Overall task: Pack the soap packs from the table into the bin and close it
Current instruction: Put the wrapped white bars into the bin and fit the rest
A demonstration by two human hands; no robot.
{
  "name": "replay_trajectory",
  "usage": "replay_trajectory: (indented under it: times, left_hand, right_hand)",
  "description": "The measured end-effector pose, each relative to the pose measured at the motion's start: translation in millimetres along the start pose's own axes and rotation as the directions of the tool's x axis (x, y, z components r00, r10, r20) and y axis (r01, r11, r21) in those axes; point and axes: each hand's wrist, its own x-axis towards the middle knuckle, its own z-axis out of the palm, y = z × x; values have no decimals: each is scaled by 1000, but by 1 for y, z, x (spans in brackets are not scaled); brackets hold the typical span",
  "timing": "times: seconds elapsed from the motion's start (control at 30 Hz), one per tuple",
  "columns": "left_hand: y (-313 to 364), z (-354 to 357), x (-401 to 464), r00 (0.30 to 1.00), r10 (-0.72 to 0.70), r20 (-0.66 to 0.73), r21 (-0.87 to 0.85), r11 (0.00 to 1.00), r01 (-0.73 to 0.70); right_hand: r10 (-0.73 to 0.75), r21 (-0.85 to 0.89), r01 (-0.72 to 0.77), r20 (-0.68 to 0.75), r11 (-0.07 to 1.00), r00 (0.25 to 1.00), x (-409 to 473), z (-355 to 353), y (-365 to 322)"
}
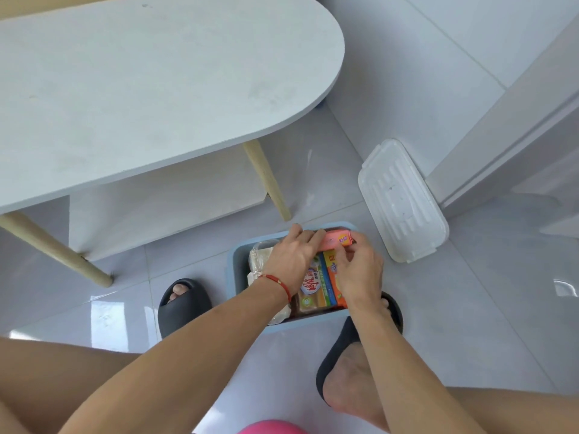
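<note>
A blue bin (pixel 233 264) stands on the floor between my feet, holding several soap packs. A pink soap pack (pixel 336 239) lies across the bin's far end, and both hands grip it: my left hand (pixel 289 256) on its left part, my right hand (pixel 360 267) on its right part. Below it in the bin lie an orange pack (pixel 332 275), a green and white pack (pixel 310 296) and a clear-wrapped pale pack (pixel 260 256). The white lid (pixel 402 200) lies on the floor to the right of the bin, apart from it.
The white oval table (pixel 141 89) with wooden legs (pixel 269 180) stands to the upper left, with no packs showing on it. My feet in dark slippers (pixel 183 303) flank the bin. A white wall panel (pixel 517 136) rises at the right.
</note>
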Motion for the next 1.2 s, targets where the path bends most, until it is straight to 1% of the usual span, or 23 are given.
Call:
replay_trajectory:
  times: [0.07,0.13,0.23,0.3,0.4,0.43,0.5,0.53,0.57,0.6,0.63,0.7,0.73,0.8,0.83,0.87,0.93,0.97,1.07,1.1,1.17,1.2]
  left_hand:
    - [2,3,0,1000,-20,-18,63,998,21]
    - [3,4,5,999,-51,13,106,993,50]
    - [0,4,12,993,-90,81,102,991,82]
    - [-3,4,12,991,-91,97,109,991,81]
    - [-6,2,3,991,-96,96,27,995,94]
    - [-6,1,-3,991,-104,85,19,994,103]
    - [-5,6,-13,991,-120,67,101,988,113]
    - [-4,11,-17,991,-112,66,138,985,102]
    - [-3,14,-21,993,-99,63,130,987,90]
    - [-2,19,-23,996,-78,51,97,993,73]
    - [-1,21,-26,996,-59,59,71,996,55]
    - [-1,19,-32,997,-57,54,40,998,55]
    - [-1,17,-39,997,-83,12,23,996,82]
    - [1,16,-60,977,-193,-86,6,981,195]
    - [1,17,-71,954,-275,-120,7,961,278]
    - [-1,19,-80,924,-361,-124,-9,932,363]
    - [-6,24,-89,875,-478,-74,-104,877,470]
    - [-6,28,-87,865,-500,-40,-159,858,489]
    - [4,33,-68,883,-456,110,-146,872,468]
    - [10,36,-62,871,-472,134,-156,858,489]
    - [18,32,-53,797,-587,142,-267,753,602]
    - [19,30,-51,776,-619,126,-315,717,623]
  right_hand:
    - [-14,-35,14,-3,999,1000,3,1,4]
    - [-22,-79,23,13,997,1000,8,1,6]
    - [-50,-153,61,76,986,996,19,1,8]
    - [-43,-225,73,132,972,990,29,1,7]
    - [-26,-333,82,168,939,985,36,2,4]
    - [-64,-365,119,159,923,985,35,3,4]
    - [-251,-410,288,142,865,958,28,7,6]
    - [-342,-435,384,175,814,923,22,10,10]
    - [-406,-456,469,235,756,883,17,14,15]
    - [-433,-460,533,311,710,846,13,18,22]
    - [-429,-456,564,372,689,824,10,20,28]
    - [-417,-443,570,400,692,816,13,20,34]
    - [-421,-437,574,401,692,814,14,20,36]
    - [-424,-452,584,411,674,807,13,20,38]
    - [-415,-466,582,417,666,809,11,21,40]
    - [-400,-477,576,425,664,812,9,22,41]
    - [-350,-481,547,440,686,827,4,25,44]
    - [-326,-475,528,445,704,834,3,27,45]
    - [-267,-432,474,457,767,848,1,31,38]
    - [-248,-411,454,463,791,851,1,32,36]
    - [-231,-376,428,466,822,854,0,30,33]
    - [-233,-363,423,464,830,854,-1,29,32]
